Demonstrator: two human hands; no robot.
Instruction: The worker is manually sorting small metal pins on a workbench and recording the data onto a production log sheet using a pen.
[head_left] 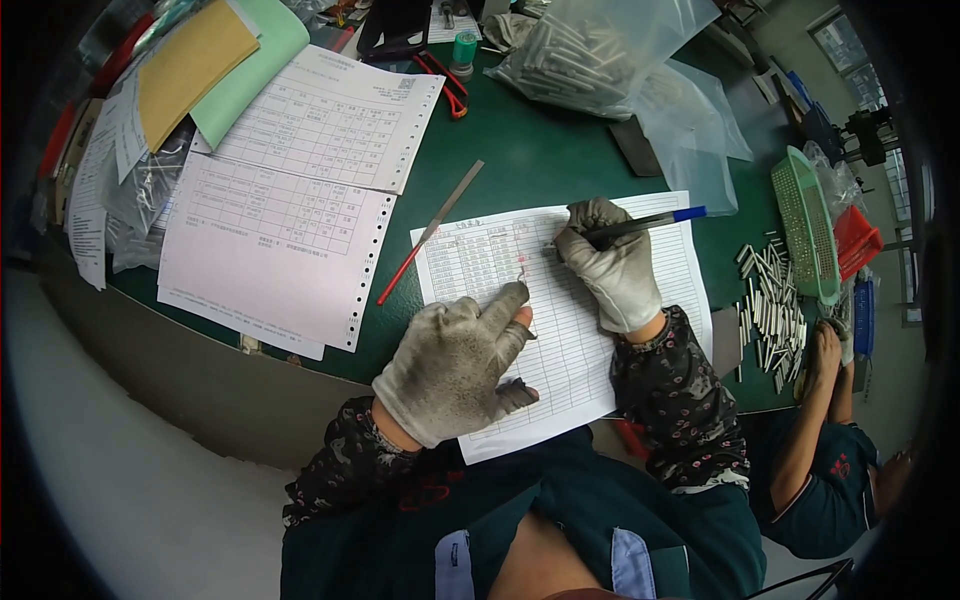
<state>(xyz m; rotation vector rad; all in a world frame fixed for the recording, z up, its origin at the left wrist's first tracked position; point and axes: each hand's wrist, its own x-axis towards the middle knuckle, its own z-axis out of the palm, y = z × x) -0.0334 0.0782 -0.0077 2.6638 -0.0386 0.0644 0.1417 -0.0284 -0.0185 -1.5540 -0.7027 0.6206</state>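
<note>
Both my hands wear dirty white work gloves. My right hand (612, 265) is closed round a black pen (650, 222) with a blue end; its tip is hidden by the fingers. Beneath lies a white sheet printed with a ruled table (575, 350), partly filled with entries at its upper left. My left hand (455, 365) rests flat on the sheet's left part, fingers spread, index finger beside a small red mark. One fingertip pokes bare from the glove. Left of the sheet lies a thin file with a red handle (402, 268).
Printed forms with punched edges (280, 200) cover the table's left side, topped by green and tan papers (200, 75). Plastic bags of metal pins (580, 55) stand at the back. Loose pins (772, 320) and a green basket (805, 225) lie right, near another person's hands (828, 350).
</note>
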